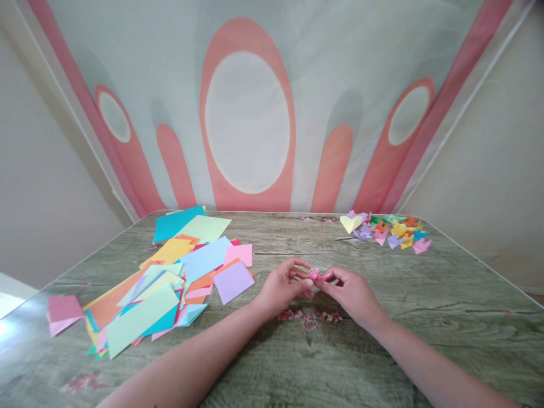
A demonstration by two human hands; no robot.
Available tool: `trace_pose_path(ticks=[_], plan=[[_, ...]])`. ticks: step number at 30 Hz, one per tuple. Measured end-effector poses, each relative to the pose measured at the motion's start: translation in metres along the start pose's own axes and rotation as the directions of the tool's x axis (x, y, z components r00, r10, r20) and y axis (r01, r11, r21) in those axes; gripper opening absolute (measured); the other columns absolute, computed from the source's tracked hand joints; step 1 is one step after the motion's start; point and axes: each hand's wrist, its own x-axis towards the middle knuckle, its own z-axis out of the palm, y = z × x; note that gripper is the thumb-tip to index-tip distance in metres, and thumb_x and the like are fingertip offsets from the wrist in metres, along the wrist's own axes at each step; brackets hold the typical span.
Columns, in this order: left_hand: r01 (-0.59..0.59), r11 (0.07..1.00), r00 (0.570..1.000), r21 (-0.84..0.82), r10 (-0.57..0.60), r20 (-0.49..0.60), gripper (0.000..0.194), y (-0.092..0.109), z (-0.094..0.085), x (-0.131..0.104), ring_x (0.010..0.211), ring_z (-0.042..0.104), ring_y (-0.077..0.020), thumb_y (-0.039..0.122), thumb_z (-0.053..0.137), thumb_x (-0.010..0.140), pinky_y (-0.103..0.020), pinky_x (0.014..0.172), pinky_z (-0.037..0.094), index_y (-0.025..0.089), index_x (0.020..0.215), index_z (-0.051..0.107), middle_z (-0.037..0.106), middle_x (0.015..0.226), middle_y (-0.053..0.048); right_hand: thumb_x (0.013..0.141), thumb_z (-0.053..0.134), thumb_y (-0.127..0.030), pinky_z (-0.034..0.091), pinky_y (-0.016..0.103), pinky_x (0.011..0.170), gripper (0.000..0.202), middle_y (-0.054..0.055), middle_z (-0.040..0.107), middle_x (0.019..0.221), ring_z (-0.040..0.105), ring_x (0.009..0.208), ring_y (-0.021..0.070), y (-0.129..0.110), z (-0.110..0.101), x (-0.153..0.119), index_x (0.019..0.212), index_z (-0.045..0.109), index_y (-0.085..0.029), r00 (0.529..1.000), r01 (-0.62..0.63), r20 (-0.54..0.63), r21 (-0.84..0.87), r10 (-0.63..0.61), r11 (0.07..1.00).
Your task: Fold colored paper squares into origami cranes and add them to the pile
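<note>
Between my two hands, over the middle of the table, is a small piece of folded pink paper (pixel 314 274). My left hand (pixel 285 283) pinches it from the left with thumb and fingers. From the right, my right hand (pixel 349 289) closes thumb and forefinger on its other side. The fingers cover much of the paper, so its exact folded shape cannot be made out.
On the left lies a loose pile of coloured paper sheets (pixel 142 320), with a folded pink sheet (pixel 64 311) beside it. At the back right several small folded paper figures (pixel 399 229) sit together on the wood-patterned table (pixel 459 340). A printed backdrop (pixel 306 113) hangs behind.
</note>
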Motion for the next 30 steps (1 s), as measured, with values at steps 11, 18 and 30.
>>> trace_pose_path(ticks=[11,18,30], plan=[[0.035,0.999,0.999,-0.017,-0.035,-0.036,0.027,-0.005,-0.001,0.003,0.059,0.064,-0.0125,0.036,0.067,0.076,-0.023,0.056,0.048,0.015,0.085,0.052,0.062,0.076,0.0,0.077,0.066,-0.04,0.046,0.024,0.061,0.025,0.0,0.068,0.08,0.062,0.072,0.0165,0.002,0.005,-0.001,0.093,0.063,-0.021,0.998,0.057,0.037,0.033,-0.058,0.998],[-0.096,0.833,0.983,0.544,0.164,-0.078,0.01,0.003,-0.001,-0.005,0.07,0.061,-0.0122,0.025,0.056,0.083,-0.022,0.066,0.046,0.018,0.082,0.062,0.066,0.08,0.0,0.083,0.061,-0.039,0.047,0.027,0.065,0.019,0.004,0.067,0.092,0.062,0.082,0.0185,0.004,-0.001,0.0,0.093,0.065,-0.023,0.98,0.199,-0.013,-0.065,-0.2,0.978],[-0.19,0.4,0.973,0.897,0.196,0.119,0.012,-0.005,-0.005,-0.005,0.084,0.058,-0.018,0.025,0.059,0.082,-0.026,0.076,0.041,0.019,0.076,0.068,0.064,0.08,-0.004,0.084,0.062,-0.033,0.045,0.031,0.07,0.014,0.003,0.064,0.075,0.059,0.078,0.02,0.016,0.01,-0.001,0.076,0.068,-0.023,0.953,0.303,0.101,-0.299,-0.286,0.905]])
